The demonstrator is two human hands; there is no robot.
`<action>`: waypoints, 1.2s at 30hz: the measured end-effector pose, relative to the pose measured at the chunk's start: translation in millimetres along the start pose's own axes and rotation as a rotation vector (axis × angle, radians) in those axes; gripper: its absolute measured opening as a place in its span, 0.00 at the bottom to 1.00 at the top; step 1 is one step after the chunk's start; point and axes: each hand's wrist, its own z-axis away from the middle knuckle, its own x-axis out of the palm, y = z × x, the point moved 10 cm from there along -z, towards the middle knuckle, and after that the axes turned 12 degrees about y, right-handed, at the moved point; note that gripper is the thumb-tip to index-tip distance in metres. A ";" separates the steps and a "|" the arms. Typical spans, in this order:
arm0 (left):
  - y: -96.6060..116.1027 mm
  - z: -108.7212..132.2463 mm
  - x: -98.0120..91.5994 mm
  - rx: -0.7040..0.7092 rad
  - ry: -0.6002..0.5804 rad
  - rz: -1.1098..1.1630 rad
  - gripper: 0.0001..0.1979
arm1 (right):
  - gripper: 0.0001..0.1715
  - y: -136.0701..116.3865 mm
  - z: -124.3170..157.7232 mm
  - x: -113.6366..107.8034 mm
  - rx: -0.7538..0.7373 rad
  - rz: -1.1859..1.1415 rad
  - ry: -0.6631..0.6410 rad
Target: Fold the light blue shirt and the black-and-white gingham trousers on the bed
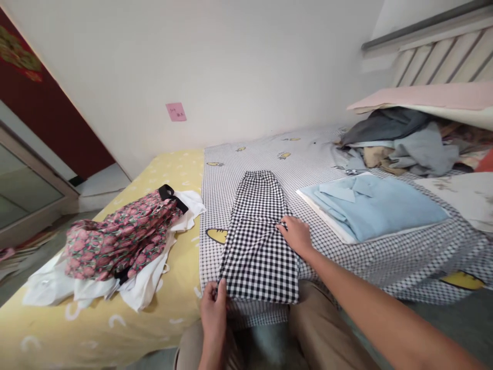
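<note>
Black-and-white checkered trousers (258, 241) lie folded lengthwise on the bed, with the gathered waistband towards the wall and the lower end at the bed's near edge. My left hand (213, 303) is closed, thumb and fingers pinching the near left corner of the cloth. At the right edge, about halfway up, my right hand (296, 234) has its fingers curled onto the fabric and grips it. A crease crosses the trousers level with that hand.
Folded light blue shirts (385, 205) lie to the right. On the yellow sheet (185, 288) at left rests a heap with a pink floral garment (119, 236) over white clothes (50, 285). Rumpled grey clothes (419, 144) are piled at back right, near the wall (269, 67).
</note>
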 end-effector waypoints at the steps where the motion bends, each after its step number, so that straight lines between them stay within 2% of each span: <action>1: 0.5 -0.2 0.0 0.008 0.004 -0.001 0.28 | 0.13 -0.4 0.8 1.3 -0.003 0.003 -0.005; 6: 2.5 -1.0 -0.1 0.047 0.052 0.018 0.30 | 0.16 2.1 -4.7 6.8 -0.038 -0.007 -0.099; 8: 3.5 -0.5 0.1 0.051 0.076 0.043 0.31 | 0.18 2.8 -17.4 4.1 -0.072 -0.031 -0.173; 11: 4.7 0.7 0.6 0.049 0.105 0.080 0.33 | 0.18 -2.4 -48.7 -11.4 -0.103 -0.056 -0.235; 14: 4.1 1.5 0.9 0.042 0.123 0.113 0.34 | 0.13 -25.3 -78.0 -27.2 -0.101 -0.099 -0.215; 16: 2.5 1.5 2.0 0.036 0.122 0.133 0.34 | 0.14 -48.7 -83.5 -24.2 -0.079 -0.164 -0.224; 20: -1.9 0.7 4.9 0.022 0.112 0.176 0.34 | 0.23 -82.9 -55.9 14.7 0.057 -0.284 -0.351; 23: -5.4 0.8 7.1 0.001 0.103 0.210 0.34 | 0.33 -84.9 -23.3 43.7 0.174 -0.309 -0.431; 25: -7.7 1.4 8.4 -0.016 0.096 0.234 0.34 | 0.34 -78.4 -8.6 53.0 0.234 -0.312 -0.439; 31: -11.9 2.5 13.8 -0.080 0.056 0.301 0.34 | 0.33 -61.6 -4.1 46.6 0.364 -0.407 -0.352; 36: -10.3 4.4 18.6 -0.131 0.011 0.349 0.34 | 0.22 -64.0 -16.3 38.9 0.378 -0.493 -0.217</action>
